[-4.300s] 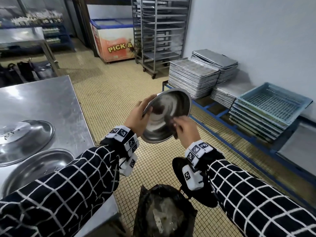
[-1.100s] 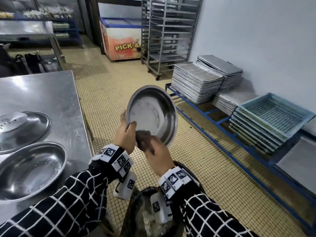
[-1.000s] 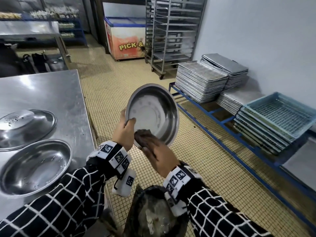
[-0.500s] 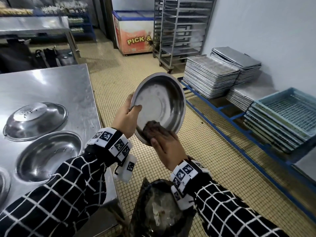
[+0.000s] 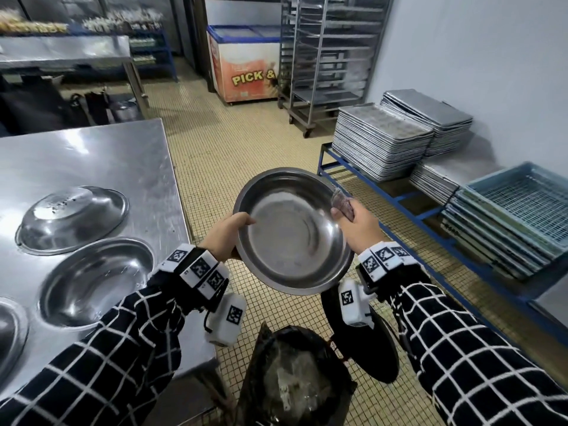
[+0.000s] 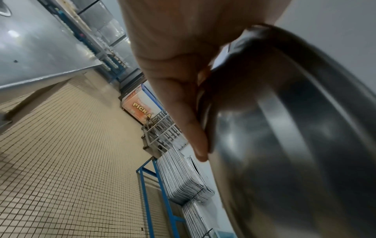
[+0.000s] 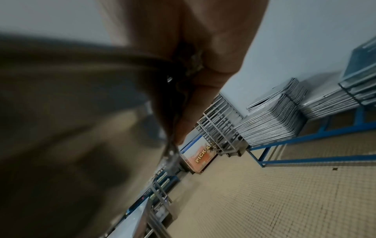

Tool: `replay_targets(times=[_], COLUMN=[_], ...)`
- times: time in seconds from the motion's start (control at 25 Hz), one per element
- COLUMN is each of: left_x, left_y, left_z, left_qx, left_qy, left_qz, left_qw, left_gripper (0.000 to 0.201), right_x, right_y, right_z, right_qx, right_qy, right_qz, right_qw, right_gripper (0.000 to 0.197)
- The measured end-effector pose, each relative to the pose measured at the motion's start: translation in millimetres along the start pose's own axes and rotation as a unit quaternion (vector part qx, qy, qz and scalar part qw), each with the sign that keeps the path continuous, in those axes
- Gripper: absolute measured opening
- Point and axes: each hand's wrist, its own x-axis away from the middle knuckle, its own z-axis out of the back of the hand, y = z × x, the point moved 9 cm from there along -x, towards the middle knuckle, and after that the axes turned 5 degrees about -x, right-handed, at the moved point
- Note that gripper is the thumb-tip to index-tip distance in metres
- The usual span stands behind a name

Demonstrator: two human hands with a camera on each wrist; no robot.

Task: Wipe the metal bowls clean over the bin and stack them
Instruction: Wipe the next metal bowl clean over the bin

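Observation:
I hold a round metal bowl (image 5: 292, 232) tilted toward me, above a bin lined with a black bag (image 5: 295, 379). My left hand (image 5: 227, 238) grips its left rim, thumb inside and fingers (image 6: 183, 99) along the outside of the bowl (image 6: 284, 145). My right hand (image 5: 353, 221) pinches a brownish cloth (image 5: 340, 202) against the right rim. In the right wrist view the cloth (image 7: 191, 64) sits between my fingers and the blurred bowl (image 7: 71, 128). On the steel table (image 5: 92, 155) an inverted bowl (image 5: 73, 216) and an upright bowl (image 5: 95, 278) lie side by side.
A third bowl (image 5: 9, 333) shows at the table's left edge. A black round object (image 5: 375, 352) lies beside the bin. Stacked metal trays (image 5: 381, 139) and blue crates (image 5: 516, 210) sit on a blue rack at the right. A wheeled rack (image 5: 325, 56) and a freezer (image 5: 246, 66) stand behind.
The bowl has tipped from nearly upright to facing me and come lower. My right hand with the cloth has moved from the bowl's lower inside to its right rim.

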Motion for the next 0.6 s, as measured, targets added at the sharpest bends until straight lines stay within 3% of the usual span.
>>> replay_targets(times=[0.08, 0.2, 0.36, 0.44, 0.52, 0.6], left_x=[-1.5, 4.9, 10.2, 2.4, -0.5, 1.1], left_y=[9.7, 20.7, 32.6, 32.9, 33.0, 36.6], left_z=[1.2, -8.2, -3.7, 13.0, 30.2, 40.0], left_qx=[0.048, 0.055, 0.047, 0.103, 0.098, 0.058], left_qy=[0.002, -0.007, 0.060, 0.092, 0.128, 0.149], left_qz=[-0.052, -0.122, -0.139, -0.133, -0.133, -0.145], left_qw=[0.997, 0.991, 0.987, 0.981, 0.978, 0.976], left_gripper=[0.032, 0.054, 0.035, 0.059, 0.075, 0.070], right_x=[-0.7, 9.0, 20.2, 21.0, 23.2, 28.5], right_y=[0.4, -4.5, -23.0, -23.4, -26.1, -35.9], right_z=[3.4, -3.0, -24.5, -32.6, -29.1, -17.3], right_qx=[-0.040, -0.132, -0.225, -0.271, -0.230, -0.141], right_qy=[0.044, 0.108, 0.109, 0.088, 0.089, 0.131], right_qz=[-0.025, -0.063, -0.060, -0.070, -0.056, 0.001], right_qw=[0.998, 0.983, 0.966, 0.956, 0.967, 0.981], right_gripper=[0.013, 0.020, 0.022, 0.013, 0.018, 0.030])
